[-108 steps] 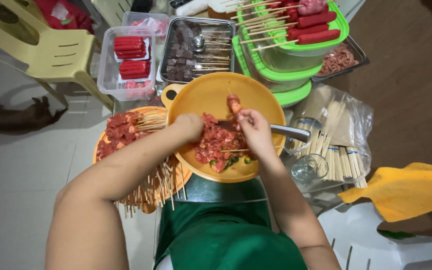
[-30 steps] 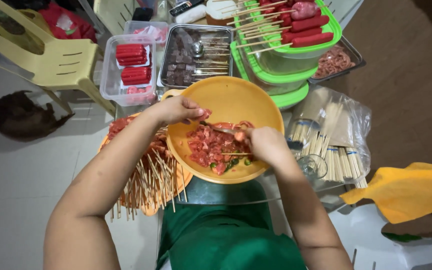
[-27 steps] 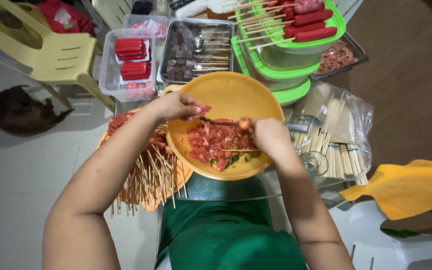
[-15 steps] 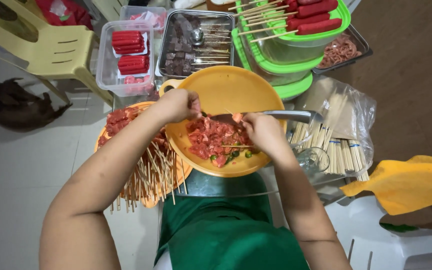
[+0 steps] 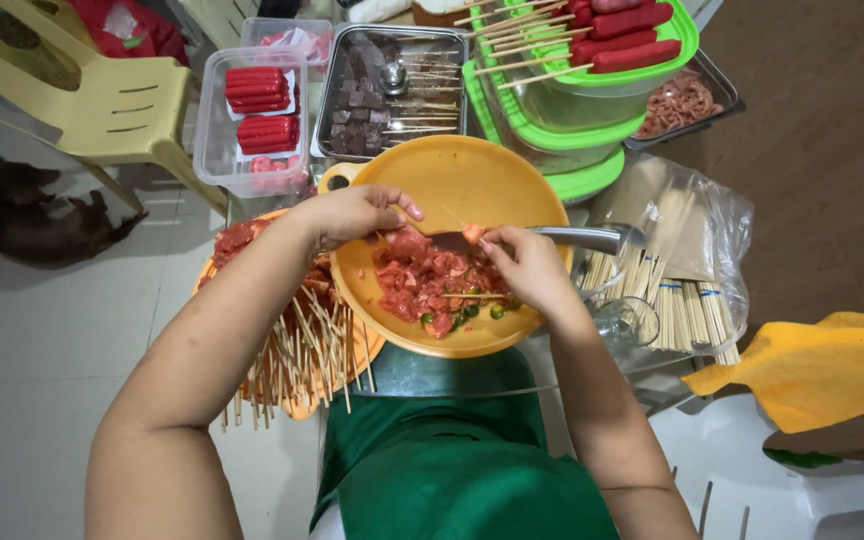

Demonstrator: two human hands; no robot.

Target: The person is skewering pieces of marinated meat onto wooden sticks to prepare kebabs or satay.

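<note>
A clear plastic bag (image 5: 697,215) lies at 3 o'clock, crumpled and open, holding bundles of pale bamboo sticks (image 5: 687,320) bound by blue-and-white bands. At 11 o'clock a clear rectangular tub (image 5: 210,140) holds red sausages in two flat white-backed packs (image 5: 268,132) (one above the other).

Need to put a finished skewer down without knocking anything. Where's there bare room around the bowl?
Little. The far half of the orange bowl is bare inside, beyond the meat. The skewer tray at left is piled. The steel tray, clear tub and green tubs crowd the far side; the stick bag fills the right. The left hand and right hand hover over the bowl.
</note>
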